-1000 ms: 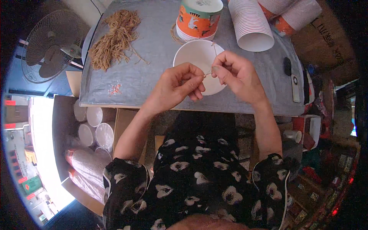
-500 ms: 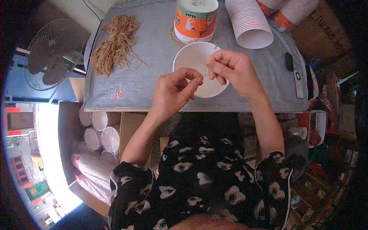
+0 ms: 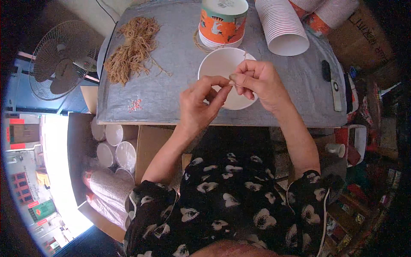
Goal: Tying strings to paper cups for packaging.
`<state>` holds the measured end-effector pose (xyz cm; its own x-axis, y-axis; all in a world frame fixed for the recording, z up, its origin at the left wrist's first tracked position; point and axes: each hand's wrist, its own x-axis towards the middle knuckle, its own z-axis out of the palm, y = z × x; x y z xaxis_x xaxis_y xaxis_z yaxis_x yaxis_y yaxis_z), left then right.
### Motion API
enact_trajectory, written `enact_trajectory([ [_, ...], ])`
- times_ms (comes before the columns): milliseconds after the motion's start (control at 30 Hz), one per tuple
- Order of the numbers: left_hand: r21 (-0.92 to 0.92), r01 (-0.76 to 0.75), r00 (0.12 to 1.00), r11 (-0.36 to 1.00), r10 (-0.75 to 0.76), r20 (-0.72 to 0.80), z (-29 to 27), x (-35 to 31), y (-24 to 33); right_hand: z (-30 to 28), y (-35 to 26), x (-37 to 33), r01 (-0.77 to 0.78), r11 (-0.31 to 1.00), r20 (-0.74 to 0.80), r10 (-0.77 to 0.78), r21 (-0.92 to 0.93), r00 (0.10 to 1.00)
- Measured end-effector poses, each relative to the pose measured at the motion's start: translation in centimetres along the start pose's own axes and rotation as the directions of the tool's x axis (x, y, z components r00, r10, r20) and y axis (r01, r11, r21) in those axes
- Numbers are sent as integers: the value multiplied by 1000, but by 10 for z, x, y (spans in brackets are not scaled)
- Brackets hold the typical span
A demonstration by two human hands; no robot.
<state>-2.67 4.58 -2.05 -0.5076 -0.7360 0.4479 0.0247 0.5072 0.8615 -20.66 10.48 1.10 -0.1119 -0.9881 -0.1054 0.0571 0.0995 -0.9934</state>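
A white paper bucket (image 3: pixel 214 62) stands mouth-up at the table's front edge. Above its mouth my left hand (image 3: pixel 200 100) and my right hand (image 3: pixel 264 88) meet, fingertips pinched together on a thin piece of string. Most of the string is hidden by the fingers; a short end shows near the bucket's far rim. Left of the bucket lies a loose bundle of brown twine (image 3: pixel 133 49). Nearer to me on that side is a small scatter of tiny red and white pieces (image 3: pixel 135 105).
Behind the bucket stand upturned printed paper buckets (image 3: pixel 222 28). A nested stack of white buckets (image 3: pixel 287 32) lies at the far right. A dark object (image 3: pixel 326 70) and a pale flat device (image 3: pixel 335 95) rest by the right edge. A fan (image 3: pixel 64 64) stands left; wrapped buckets (image 3: pixel 109 184) fill a carton below.
My left hand has moved right and its fingertips now meet those of my right hand; the string that stretched between them is mostly covered. The whole view has shifted slightly.
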Motion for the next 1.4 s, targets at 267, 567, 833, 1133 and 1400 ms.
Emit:
enact_trajectory([
  [267,121,-180,982,976,186,-39,-3,-2,-2,5,2,3,-47,999,16,47,-7,999],
  [567,213,-281,955,936,295,-34,-4,-4,-4,4,-3,0,-79,992,26,82,-98,996],
  [833,-323,464,886,825,-430,176,-21,1,3,7,-2,-9,225,955,-68,-242,-195,968],
  [1133,-486,577,813,656,-520,262,-21,2,-5,29,23,-30,381,750,-114,-514,-541,850],
  [1400,-471,539,841,698,-475,258,-17,-2,-3,30,35,-27,421,687,-134,-599,-592,790],
])
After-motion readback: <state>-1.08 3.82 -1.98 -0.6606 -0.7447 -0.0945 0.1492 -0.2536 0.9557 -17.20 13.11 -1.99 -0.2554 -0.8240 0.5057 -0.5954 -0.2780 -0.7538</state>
